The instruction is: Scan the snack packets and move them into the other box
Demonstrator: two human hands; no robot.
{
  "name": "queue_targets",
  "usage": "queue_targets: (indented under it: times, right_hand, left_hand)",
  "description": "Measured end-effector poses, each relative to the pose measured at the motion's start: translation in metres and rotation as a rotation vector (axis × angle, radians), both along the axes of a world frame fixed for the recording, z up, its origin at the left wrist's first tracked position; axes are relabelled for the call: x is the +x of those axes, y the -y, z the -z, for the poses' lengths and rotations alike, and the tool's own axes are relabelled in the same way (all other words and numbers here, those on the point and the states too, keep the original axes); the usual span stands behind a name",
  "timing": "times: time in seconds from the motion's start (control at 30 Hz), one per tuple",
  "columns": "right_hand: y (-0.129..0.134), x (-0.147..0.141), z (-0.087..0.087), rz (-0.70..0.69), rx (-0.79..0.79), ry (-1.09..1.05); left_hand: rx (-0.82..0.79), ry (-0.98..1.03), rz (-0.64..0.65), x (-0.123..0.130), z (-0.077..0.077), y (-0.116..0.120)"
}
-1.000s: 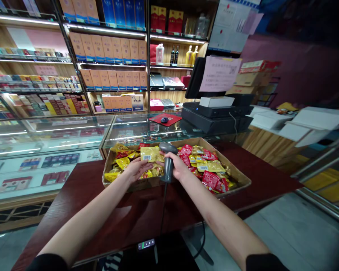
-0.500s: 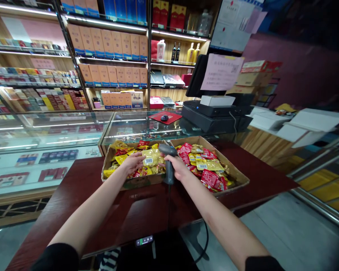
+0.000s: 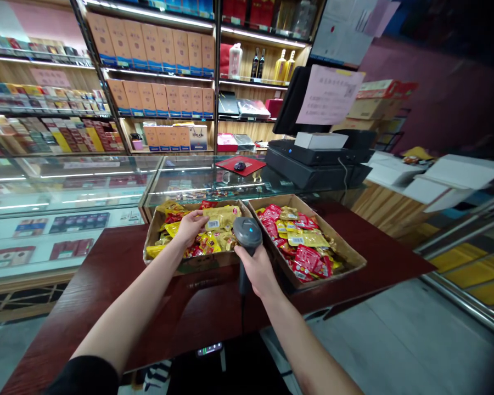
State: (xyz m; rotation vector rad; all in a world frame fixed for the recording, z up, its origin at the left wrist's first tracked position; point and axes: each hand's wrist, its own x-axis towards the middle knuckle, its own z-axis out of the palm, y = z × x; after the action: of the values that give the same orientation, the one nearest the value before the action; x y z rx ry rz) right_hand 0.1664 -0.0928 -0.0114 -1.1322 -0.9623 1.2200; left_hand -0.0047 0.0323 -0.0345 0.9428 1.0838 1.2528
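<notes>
My right hand is wrapped round the handle of a dark grey barcode scanner, with a small blue light on its head. The scanner is between two cardboard boxes, close to the right edge of the left box. My left hand pinches the left end of a gold snack packet whose white barcode label faces up. Beneath that packet lie yellow and red snack packets. In the right box are red and gold packets.
Both boxes stand on a dark red tabletop. Behind it are a glass display counter, a mouse on a red mat, and a monitor above a black till. A phone lights up below the table's front edge.
The scanner in my right hand has come nearer to me, its head now tilted up into view. My left hand still holds the gold packet, slightly further left and higher. The view has shifted a little.
</notes>
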Motion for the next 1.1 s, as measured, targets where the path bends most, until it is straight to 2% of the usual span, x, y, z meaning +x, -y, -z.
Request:
queue_targets:
  times: [0.07,0.2,0.33,0.73,1.0,1.1]
  right_hand:
    - [0.005,-0.006,0.006,-0.033,-0.006,0.005]
    - [0.011,-0.018,0.014,-0.185,-0.039,0.063]
    - [0.015,-0.027,0.016,-0.242,-0.078,0.107]
    - [0.011,-0.025,0.031,-0.205,0.011,0.233]
    - [0.015,-0.028,0.019,-0.211,-0.048,0.202]
    - [0.011,-0.023,0.011,-0.154,-0.029,0.147]
  left_hand:
    - [-0.003,-0.015,-0.008,0.000,-0.001,0.000]
    - [-0.026,0.007,0.029,0.000,0.000,-0.001]
    - [-0.045,0.058,0.027,-0.001,0.002,-0.003]
    - [-0.031,0.081,0.020,-0.001,0.005,-0.004]
    - [-0.048,0.061,0.007,-0.002,0.005,-0.004]
    - [-0.039,0.062,0.021,-0.003,0.006,-0.003]
